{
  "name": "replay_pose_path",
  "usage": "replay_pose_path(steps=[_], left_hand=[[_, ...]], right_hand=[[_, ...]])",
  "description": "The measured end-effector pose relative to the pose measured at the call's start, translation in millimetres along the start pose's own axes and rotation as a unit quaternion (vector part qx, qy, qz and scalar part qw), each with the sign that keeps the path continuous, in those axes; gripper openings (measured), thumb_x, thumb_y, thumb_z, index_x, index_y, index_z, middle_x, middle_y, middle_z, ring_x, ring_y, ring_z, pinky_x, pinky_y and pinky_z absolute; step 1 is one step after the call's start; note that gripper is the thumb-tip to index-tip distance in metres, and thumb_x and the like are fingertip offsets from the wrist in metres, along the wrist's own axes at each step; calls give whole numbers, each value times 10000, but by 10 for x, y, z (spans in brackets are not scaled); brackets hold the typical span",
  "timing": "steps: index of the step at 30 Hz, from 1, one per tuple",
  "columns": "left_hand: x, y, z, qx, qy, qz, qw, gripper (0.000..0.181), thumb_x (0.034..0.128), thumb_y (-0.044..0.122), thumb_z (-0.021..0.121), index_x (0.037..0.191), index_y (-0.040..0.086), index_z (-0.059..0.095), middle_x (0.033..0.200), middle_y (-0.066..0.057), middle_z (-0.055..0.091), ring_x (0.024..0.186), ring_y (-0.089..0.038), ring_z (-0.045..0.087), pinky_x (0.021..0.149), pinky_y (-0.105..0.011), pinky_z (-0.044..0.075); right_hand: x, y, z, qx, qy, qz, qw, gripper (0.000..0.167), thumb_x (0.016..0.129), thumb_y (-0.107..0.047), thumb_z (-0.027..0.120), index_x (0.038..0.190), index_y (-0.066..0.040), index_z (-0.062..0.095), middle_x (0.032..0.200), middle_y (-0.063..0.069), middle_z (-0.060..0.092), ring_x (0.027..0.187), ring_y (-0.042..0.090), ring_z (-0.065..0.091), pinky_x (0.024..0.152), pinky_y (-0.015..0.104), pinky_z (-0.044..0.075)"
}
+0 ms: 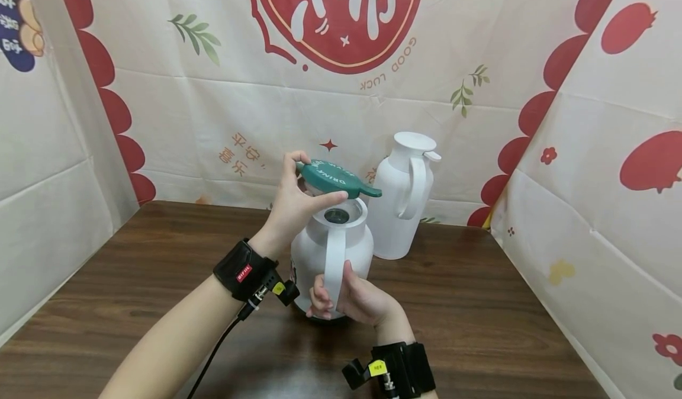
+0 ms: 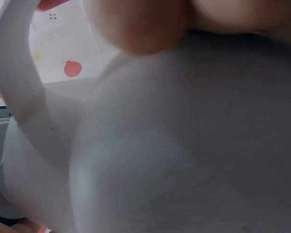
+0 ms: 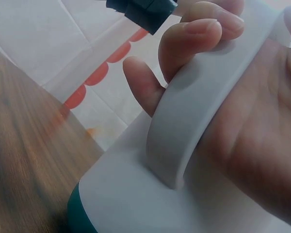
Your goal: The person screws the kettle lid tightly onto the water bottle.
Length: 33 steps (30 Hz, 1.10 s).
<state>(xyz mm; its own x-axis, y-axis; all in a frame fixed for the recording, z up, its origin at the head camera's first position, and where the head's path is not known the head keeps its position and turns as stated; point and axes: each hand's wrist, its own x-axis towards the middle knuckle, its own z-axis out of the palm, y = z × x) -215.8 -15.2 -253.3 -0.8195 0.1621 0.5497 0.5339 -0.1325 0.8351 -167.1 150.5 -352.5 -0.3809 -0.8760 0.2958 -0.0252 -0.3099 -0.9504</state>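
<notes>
A person's left hand (image 1: 298, 203) grasps a green lid (image 1: 333, 177) with white lettering, the thumb on its near side and fingers at its far left edge. The lid is at the mouth of a white jug (image 1: 357, 248), tilted, with its narrow tab pointing right. A dark round opening (image 1: 337, 215) shows inside the mouth below it; whether the lid touches the far rim cannot be made out.

The right hand (image 1: 367, 298) holds the jug's handle (image 1: 335, 257), which faces the near side, with its fingers curled around from the right. The jug stands upright near the middle of a brown wooden table (image 1: 479, 304), and the right wrist view shows a green band (image 3: 82, 213) at its base.

Just beyond it to the right stands a taller white pitcher (image 1: 389, 203), its handle toward the right. Behind both hangs a pale cloth (image 1: 266, 103) printed with red shapes and leaves. Black straps circle both wrists, and a cable (image 1: 217, 347) runs from the left one toward the near edge.
</notes>
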Motion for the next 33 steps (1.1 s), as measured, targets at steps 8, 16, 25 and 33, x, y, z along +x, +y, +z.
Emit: replay_pose_path(steps=[8, 16, 25, 33], left_hand=[[-72, -95, 61, -80, -7, 112, 9999, 657, 733, 102, 820, 1112, 177, 289, 1314, -104, 359, 1183, -276, 457, 946, -457, 411], [-137, -157, 97, 70, -84, 232, 9997, 680, 724, 83, 829, 1119, 159, 280, 1326, -97, 352, 1204, -242, 434, 988, -443, 353], [-195, -207, 107, 235, -114, 19, 9997, 693, 727, 90, 833, 1143, 167, 284, 1357, -90, 338, 1247, -235, 388, 1012, -456, 317], [-186, -273, 92, 32, -74, -301, 9995, 706, 721, 25, 822, 1160, 151, 284, 1391, -116, 303, 1289, -254, 334, 1048, -450, 266]], right_hand=[[-2, 1, 7, 38, 19, 1, 10000, 605, 922, -665, 116, 936, -183, 482, 786, -44, 395, 676, 173, 383, 931, 381, 420], [-1, -18, 13, 56, 28, 31, 10000, 605, 918, -663, 104, 937, -189, 481, 783, -44, 397, 675, 174, 376, 933, 371, 420], [-5, -12, 14, 54, 69, 32, 10000, 600, 922, -663, 117, 942, -192, 489, 785, -44, 407, 685, 166, 391, 927, 369, 426], [1, -8, 9, 41, 50, 1, 10000, 603, 928, -656, 115, 949, -189, 496, 794, -45, 415, 684, 170, 395, 927, 371, 427]])
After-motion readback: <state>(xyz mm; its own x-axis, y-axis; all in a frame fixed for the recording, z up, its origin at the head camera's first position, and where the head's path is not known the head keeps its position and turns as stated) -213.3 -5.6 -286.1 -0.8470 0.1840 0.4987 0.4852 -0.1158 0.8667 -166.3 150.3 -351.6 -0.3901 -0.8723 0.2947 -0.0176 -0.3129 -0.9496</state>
